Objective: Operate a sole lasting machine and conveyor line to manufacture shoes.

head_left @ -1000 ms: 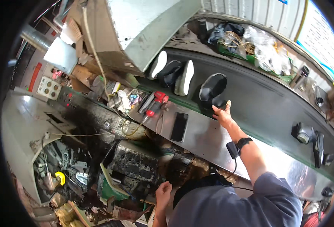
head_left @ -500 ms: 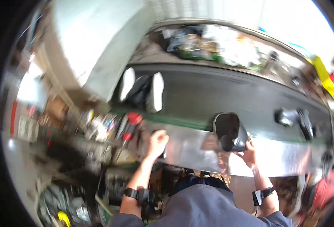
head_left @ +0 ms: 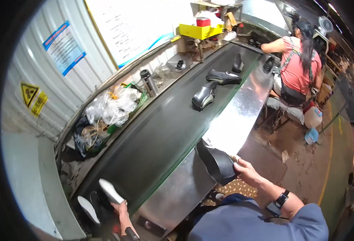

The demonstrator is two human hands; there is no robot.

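At the near left end of the dark conveyor belt, my left hand closes on the near end of a black shoe with a white sole. A second white-soled shoe lies just left of it, with dark material between the two. My right hand grips the edge of a wide, curved black piece, leather-like and open in the middle. I cannot tell its exact kind. It is held at the near edge of the shiny metal ledge.
Several black shoes lie farther along the belt. A flask and plastic bags line its far side. A flat dark object rests on the ledge. A co-worker in a pink top sits at the far right, near a fan.
The view has swung to the right. My left hand has gone from above the metal ledge to the white-soled shoe and taken hold of it. My right hand still has the black piece.
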